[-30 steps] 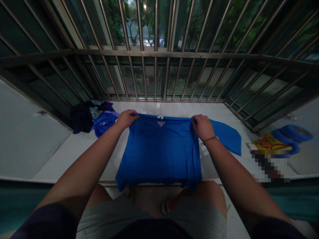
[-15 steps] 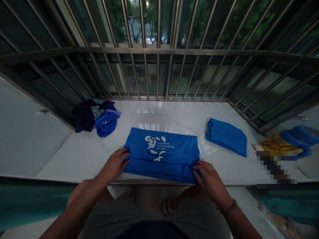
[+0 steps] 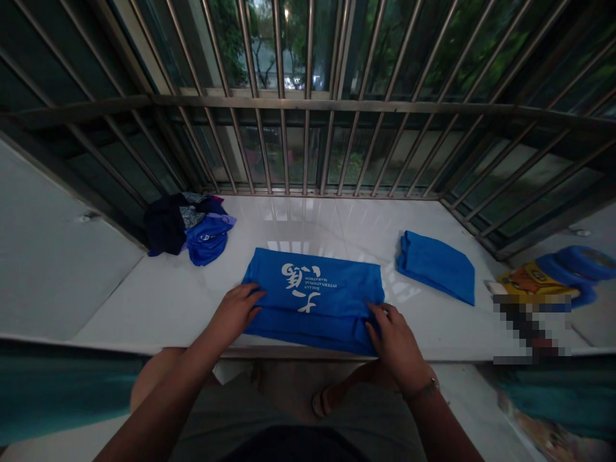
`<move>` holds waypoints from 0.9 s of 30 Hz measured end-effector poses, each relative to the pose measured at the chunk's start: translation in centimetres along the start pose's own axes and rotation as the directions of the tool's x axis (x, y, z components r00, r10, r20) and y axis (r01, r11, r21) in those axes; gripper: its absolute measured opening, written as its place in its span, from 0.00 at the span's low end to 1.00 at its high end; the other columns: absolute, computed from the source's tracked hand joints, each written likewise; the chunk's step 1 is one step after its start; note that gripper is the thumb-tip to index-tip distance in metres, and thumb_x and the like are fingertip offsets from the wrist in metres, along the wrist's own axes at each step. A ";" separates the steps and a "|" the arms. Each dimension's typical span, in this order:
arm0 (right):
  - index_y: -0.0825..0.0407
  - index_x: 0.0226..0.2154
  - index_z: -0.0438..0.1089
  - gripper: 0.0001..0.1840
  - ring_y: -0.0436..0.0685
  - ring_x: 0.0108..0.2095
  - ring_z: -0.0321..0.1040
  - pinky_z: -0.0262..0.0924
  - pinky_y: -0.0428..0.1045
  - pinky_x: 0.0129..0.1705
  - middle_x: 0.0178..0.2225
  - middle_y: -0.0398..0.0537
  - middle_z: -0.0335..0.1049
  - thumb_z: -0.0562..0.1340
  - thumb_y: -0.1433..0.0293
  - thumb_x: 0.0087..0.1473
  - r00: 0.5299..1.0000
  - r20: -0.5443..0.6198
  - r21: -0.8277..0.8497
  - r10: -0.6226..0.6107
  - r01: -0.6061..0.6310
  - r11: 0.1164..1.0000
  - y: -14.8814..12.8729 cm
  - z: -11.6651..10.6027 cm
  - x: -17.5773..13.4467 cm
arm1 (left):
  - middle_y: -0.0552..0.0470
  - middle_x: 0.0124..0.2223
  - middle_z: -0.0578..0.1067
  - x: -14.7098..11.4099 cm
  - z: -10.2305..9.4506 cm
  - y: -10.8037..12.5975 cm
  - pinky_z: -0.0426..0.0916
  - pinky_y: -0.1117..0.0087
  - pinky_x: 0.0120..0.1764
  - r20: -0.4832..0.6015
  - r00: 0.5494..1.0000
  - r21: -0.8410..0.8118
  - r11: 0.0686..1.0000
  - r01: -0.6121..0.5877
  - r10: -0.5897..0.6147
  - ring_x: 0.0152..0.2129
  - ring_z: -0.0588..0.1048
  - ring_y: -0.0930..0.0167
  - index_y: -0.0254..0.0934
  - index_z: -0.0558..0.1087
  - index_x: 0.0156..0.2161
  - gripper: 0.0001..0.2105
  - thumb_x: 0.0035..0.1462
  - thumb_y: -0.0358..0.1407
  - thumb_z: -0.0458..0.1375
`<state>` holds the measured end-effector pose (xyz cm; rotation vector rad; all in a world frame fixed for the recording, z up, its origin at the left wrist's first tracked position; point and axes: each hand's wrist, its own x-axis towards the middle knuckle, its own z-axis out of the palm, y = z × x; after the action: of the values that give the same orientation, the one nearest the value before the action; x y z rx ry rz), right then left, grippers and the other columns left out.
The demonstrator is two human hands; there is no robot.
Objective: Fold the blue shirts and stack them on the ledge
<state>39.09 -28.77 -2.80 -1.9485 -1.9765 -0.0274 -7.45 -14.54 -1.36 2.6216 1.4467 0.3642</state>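
Observation:
A folded blue shirt (image 3: 269, 276) with white lettering, upside down from my side, lies at the front of the white ledge. Its near part forms a layered fold along the front edge. My left hand (image 3: 237, 311) rests on the shirt's left side, fingers apart on the fabric. On the right side my right hand (image 3: 392, 330) touches the cloth with its fingers bent and spread near the fold. A second folded blue garment (image 3: 437, 266) lies on the ledge to the right, apart from my hands.
A heap of dark and blue clothes (image 3: 206, 237) sits at the back left. To the right are a blue and yellow container (image 3: 548, 276) and a blurred-out patch. Metal window bars (image 3: 308, 151) close off the back of the ledge (image 3: 308, 221).
Both my hands have moved inward over the shirt from its side edges. The shirt's position is nearly the same, and the camera view has shifted slightly.

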 end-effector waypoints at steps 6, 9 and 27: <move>0.45 0.58 0.83 0.19 0.64 0.49 0.78 0.73 0.56 0.51 0.53 0.56 0.79 0.58 0.67 0.76 0.994 0.100 -0.112 0.037 -0.026 0.993 0.5 0.0 2.8 | 0.43 0.49 0.87 3.2 -2.2 -0.7 0.78 0.50 0.52 0.048 0.996 0.088 0.993 -0.082 0.078 0.47 0.83 0.53 0.43 0.85 0.51 0.11 0.74 0.36 0.59; 0.47 0.59 0.82 0.20 0.64 0.49 0.77 0.71 0.55 0.54 0.51 0.57 0.80 0.56 0.66 0.78 0.999 0.050 -0.058 0.007 -0.004 0.998 1.0 -0.8 2.8 | 0.42 0.54 0.86 3.4 -3.4 -1.3 0.76 0.47 0.55 -0.094 0.992 0.115 0.991 -0.075 0.086 0.51 0.83 0.52 0.44 0.85 0.55 0.14 0.76 0.38 0.57; 0.53 0.64 0.73 0.22 0.62 0.47 0.83 0.67 0.51 0.45 0.54 0.61 0.82 0.50 0.73 0.78 0.844 0.340 -0.153 0.414 -0.385 0.910 0.4 -1.0 -0.2 | 0.40 0.58 0.84 -5.9 3.4 -0.7 0.82 0.48 0.58 -0.188 0.982 -0.160 0.987 -0.008 -0.022 0.55 0.83 0.53 0.44 0.83 0.58 0.15 0.75 0.43 0.58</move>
<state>39.74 -29.18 -2.04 -2.5353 -1.7431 0.4017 -10.14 -19.13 -5.71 2.5104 1.4131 0.7150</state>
